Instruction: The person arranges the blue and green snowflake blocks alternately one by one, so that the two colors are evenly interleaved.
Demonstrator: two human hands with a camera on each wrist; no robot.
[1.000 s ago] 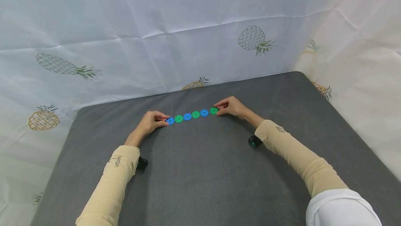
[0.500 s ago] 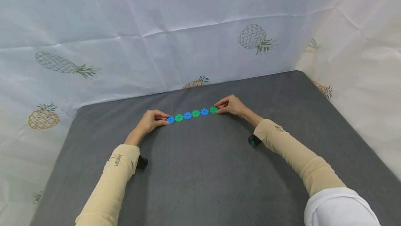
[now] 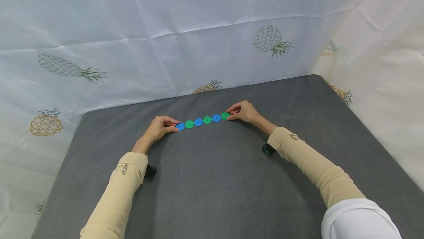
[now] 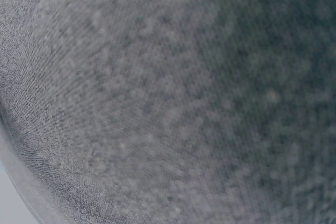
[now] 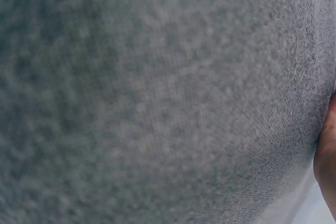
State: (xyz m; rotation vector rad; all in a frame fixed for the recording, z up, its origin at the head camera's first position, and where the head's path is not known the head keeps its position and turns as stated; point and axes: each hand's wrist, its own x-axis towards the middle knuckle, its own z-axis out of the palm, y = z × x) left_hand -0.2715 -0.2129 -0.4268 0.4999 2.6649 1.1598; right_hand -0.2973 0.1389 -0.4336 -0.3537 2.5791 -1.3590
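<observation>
A row of several notched plastic discs, blue and green by turns, lies along the far part of the grey-covered table (image 3: 212, 172). My left hand (image 3: 157, 128) pinches the blue disc (image 3: 180, 126) at the row's left end between thumb and fingers. At the other end, the green disc (image 3: 225, 116) is pinched by my right hand (image 3: 246, 112). Its left edge meets the neighbouring blue disc (image 3: 216, 118), or nearly so; whether they interlock is too small to tell. The left wrist view has only blurred cloth. Part of my right hand (image 5: 327, 156) shows at the right wrist view's edge.
A pale curtain (image 3: 139, 69) printed with pineapples hangs behind the table's far edge, and another stretch of it (image 3: 391, 84) hangs along the right. A black wrist camera sits under each cuff, the left one (image 3: 150, 172) and the right one (image 3: 268, 149), close above the table.
My right hand has shifted slightly left with the green disc, and the small gap to the neighbouring blue disc has closed. My left hand keeps its hold at the left end.
</observation>
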